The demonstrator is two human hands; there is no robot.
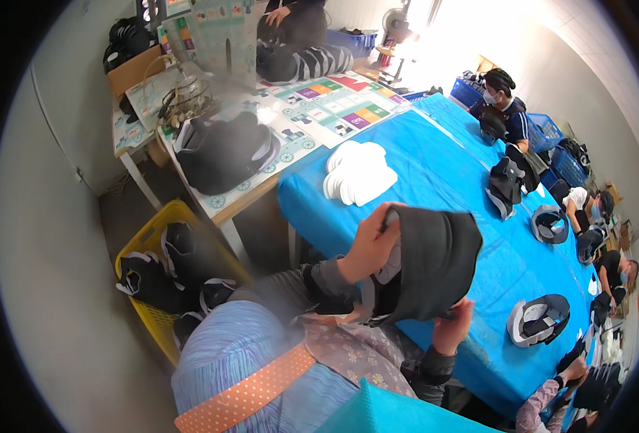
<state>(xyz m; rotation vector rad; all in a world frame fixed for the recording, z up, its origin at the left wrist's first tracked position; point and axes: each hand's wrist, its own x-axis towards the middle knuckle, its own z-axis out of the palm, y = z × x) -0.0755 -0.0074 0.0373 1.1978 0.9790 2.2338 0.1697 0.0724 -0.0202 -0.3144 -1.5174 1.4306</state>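
Note:
A black padded helmet liner point(438, 263) is held up in front of me, over the near edge of the blue-covered table point(399, 245). My left hand point(370, 249) grips its upper left edge, fingers curled over the rim. My right hand point(454, 328) is closed around its lower right edge, with some fingertips hidden behind it. Pale grey material shows inside the liner's opening. Just beyond it lies a fanned stack of white rounded pads point(359, 173).
A yellow crate point(150, 307) with several black liners stands at my left. More black liners point(226, 151) are piled on a patterned table. On the blue table sit grey-and-black liners point(539, 321). Co-workers point(503, 108) sit along the far and right sides.

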